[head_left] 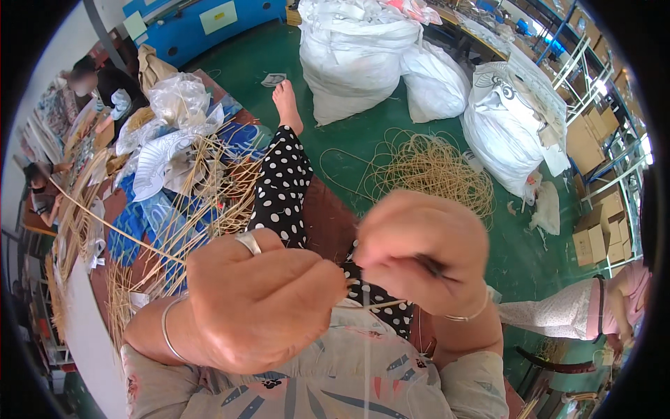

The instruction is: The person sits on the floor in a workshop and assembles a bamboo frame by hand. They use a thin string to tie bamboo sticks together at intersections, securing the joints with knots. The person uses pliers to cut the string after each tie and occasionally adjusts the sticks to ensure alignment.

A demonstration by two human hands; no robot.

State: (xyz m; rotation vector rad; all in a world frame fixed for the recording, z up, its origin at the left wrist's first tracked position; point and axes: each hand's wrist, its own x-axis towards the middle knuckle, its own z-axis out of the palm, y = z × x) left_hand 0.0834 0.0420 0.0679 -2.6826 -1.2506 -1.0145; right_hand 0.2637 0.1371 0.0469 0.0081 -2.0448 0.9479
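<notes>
Pinching a thin pale strip [377, 305] between both hands.
Left hand [258, 300], ringed, fingers pressed on it; right hand [422, 248] curled; straw coil [433, 167] at twelve o'clock.

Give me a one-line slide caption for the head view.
Both hands pinch a thin bamboo strip above a lap.

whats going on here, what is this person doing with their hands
A seated person holds both hands close together over their lap. The left hand and right hand pinch a thin pale strip between them, with a fine thread hanging below. More strips are piled on the table to the left, and a coil of cane lies on the green floor near white sacks.
</notes>
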